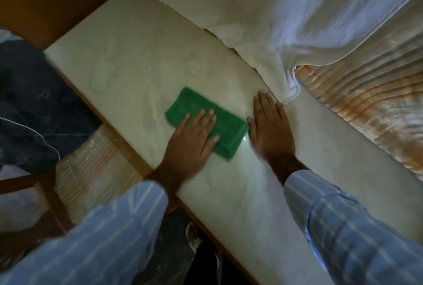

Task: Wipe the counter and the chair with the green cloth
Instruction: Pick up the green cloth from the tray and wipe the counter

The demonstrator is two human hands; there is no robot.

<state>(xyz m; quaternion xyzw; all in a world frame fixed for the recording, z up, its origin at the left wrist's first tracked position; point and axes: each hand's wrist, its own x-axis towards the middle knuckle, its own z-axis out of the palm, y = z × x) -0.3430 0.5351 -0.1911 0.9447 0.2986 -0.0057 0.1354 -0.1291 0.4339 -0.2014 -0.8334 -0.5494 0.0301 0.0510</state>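
Note:
A folded green cloth lies flat on the pale marble counter, near the middle of the view. My left hand presses palm-down on the cloth's near half, fingers spread over it. Just right of the cloth, my right hand rests flat on the bare counter with its fingers together, touching nothing else. A wooden chair with a plastic-wrapped striped seat stands below the counter's left edge.
A white towel lies across the far right of the counter, its corner close to my right fingertips. An orange-striped cushion wrapped in plastic sits at the right. Dark marble floor shows at the left.

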